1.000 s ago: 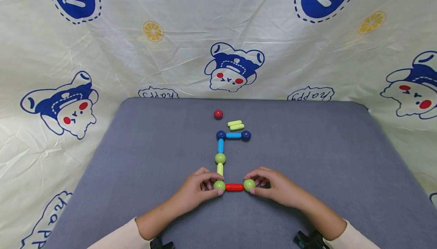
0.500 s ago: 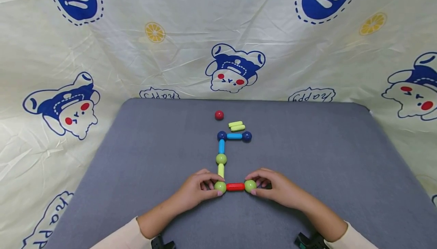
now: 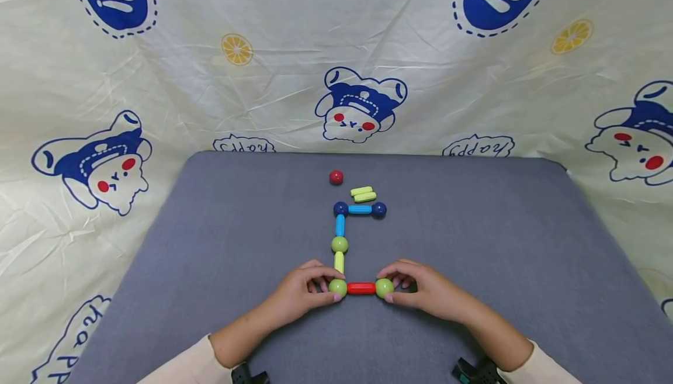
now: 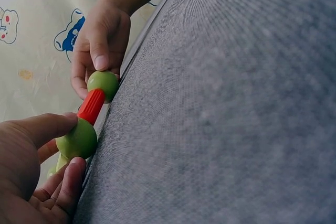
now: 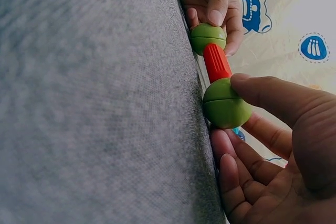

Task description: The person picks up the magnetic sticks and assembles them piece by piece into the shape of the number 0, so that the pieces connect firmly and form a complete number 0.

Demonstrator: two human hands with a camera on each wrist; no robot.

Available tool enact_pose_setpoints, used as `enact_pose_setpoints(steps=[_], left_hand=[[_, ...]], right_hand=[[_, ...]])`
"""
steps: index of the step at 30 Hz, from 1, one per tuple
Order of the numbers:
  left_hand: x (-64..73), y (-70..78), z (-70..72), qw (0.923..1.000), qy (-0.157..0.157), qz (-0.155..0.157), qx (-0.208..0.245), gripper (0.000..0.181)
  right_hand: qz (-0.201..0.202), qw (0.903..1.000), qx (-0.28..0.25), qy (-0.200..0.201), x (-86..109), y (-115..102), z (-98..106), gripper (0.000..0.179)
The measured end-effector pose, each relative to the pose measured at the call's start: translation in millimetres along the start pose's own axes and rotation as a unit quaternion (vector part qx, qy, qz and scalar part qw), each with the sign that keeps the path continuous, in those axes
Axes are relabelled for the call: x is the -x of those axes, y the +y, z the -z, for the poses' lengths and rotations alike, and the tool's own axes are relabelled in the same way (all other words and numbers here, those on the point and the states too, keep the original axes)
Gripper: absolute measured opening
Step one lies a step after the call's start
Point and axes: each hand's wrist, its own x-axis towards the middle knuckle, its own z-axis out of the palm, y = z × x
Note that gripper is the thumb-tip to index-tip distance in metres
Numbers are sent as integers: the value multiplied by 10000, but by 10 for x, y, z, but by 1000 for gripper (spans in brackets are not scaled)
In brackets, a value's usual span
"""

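My left hand pinches a green ball between thumb and fingers at the near end of a chain on the table. A red rod runs sideways from it to a second green ball, pinched by my right hand. From the left ball a yellow-green rod leads away to another green ball. Beyond that, a light blue rod reaches a dark blue ball. There the chain turns right along another light blue rod to a second dark blue ball.
Two loose yellow-green rods lie side by side just behind the blue part. A red ball sits near the far edge of the grey table. A printed cloth hangs behind the table.
Both hands keep their hold in nearly the same place. The ball in my right hand has shifted very slightly towards me, with the red rod now level between the two balls.
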Motion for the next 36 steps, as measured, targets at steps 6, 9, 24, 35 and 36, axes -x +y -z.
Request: enact_pose_setpoints(steps=[6, 9, 24, 35, 36], left_hand=[[-1, -2, -1, 10000, -4, -33, 22, 30], [-2, 8, 4, 10000, -29, 0, -8, 30], [-5, 15, -1, 10000, -19, 80, -20, 31], [-9, 3, -3, 10000, 2, -21, 31, 30], [-8, 4, -3, 10000, -5, -17, 12, 30]], right_hand=[[-5, 10000, 52, -76, 1, 4, 0, 34], [45, 9999, 48, -112, 9, -3, 5, 36], [50, 9967, -140, 799, -100, -102, 235, 41], [-49, 9865, 29, 1638, -514, -137, 527, 36], [-94, 9863, 61, 1648, -559, -138, 545, 36]])
